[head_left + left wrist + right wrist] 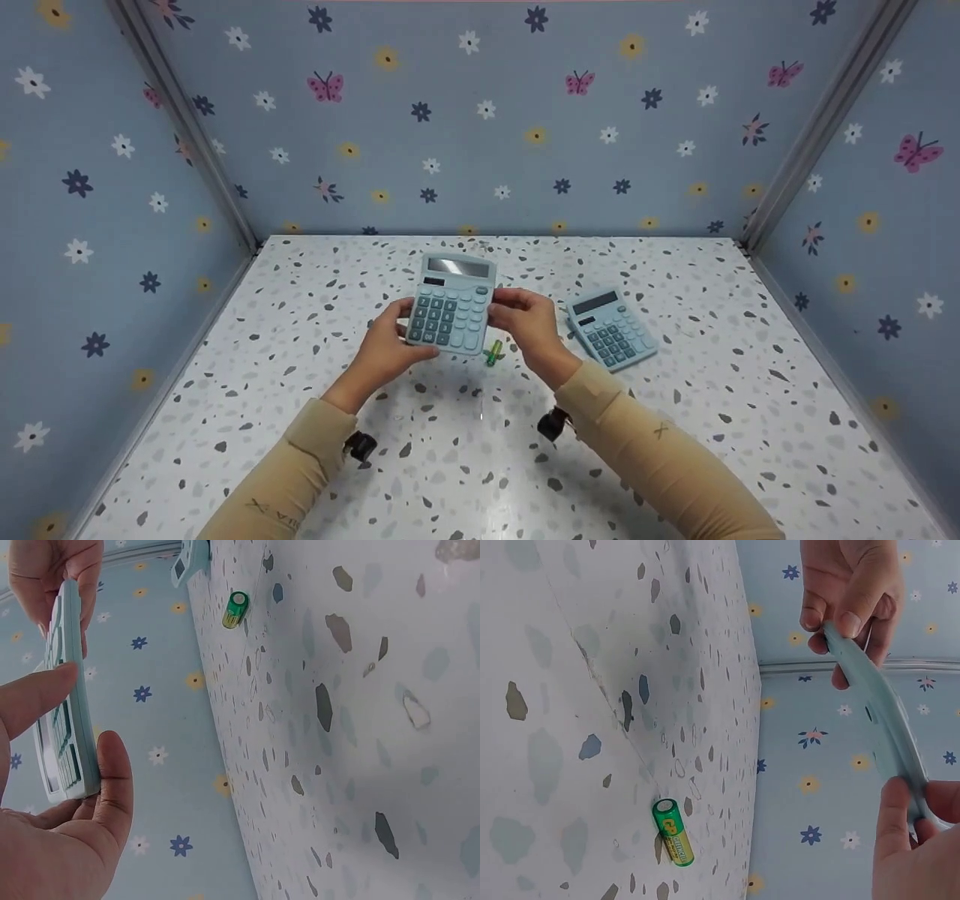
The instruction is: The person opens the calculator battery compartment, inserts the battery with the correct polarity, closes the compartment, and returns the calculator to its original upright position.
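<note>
A pale blue calculator [468, 300] is held up above the table, its keys and display facing my head. My left hand [381, 351] grips its left side, with the thumb on the front near the bottom corner. On the opposite edge, my right hand [529, 324] pinches it between thumb and fingers. Both wrist views show the calculator edge-on; its back [881, 716] is seen at a slant in the right one. Below it on the table lies a green and yellow battery [673, 834], marked GP.
A second pale blue calculator [637, 341] lies face up on the speckled white table [480, 465], right of my right hand and turned at an angle. Flower-patterned panels [480, 135] stand at the back and both sides.
</note>
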Available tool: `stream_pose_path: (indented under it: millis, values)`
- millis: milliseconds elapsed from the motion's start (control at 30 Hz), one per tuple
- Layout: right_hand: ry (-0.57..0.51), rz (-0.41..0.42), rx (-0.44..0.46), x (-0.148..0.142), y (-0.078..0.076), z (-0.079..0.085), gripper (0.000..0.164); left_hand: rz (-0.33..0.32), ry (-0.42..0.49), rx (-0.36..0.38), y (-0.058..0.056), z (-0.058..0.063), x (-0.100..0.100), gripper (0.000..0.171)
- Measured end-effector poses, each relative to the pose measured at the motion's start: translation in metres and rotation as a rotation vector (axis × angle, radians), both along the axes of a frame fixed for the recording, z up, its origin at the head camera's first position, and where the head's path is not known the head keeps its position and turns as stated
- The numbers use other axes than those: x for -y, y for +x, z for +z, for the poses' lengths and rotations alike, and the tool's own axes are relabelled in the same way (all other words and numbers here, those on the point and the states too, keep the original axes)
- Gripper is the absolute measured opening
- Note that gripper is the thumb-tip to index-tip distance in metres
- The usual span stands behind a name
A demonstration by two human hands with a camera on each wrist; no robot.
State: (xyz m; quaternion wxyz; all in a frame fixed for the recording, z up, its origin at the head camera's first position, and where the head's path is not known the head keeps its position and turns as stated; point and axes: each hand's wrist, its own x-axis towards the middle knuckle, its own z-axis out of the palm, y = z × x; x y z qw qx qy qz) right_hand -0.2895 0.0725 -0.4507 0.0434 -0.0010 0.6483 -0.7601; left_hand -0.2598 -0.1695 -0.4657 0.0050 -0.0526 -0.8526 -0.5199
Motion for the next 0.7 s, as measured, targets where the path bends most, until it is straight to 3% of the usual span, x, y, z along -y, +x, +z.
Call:
stream_pose_path:
  millis: [433, 700]
  values:
    - [0.113, 0.026, -0.074, 0.011, -0.011, 0.000, 0.042, 0.015, -0.007, 0.043, -0.006, 0.005, 0.005, 0.093]
    - [0.202, 0.014, -0.105, 0.020, -0.021, -0.002, 0.045, 0.027, -0.036, 0.018, -0.014, 0.004, 0.011, 0.092]
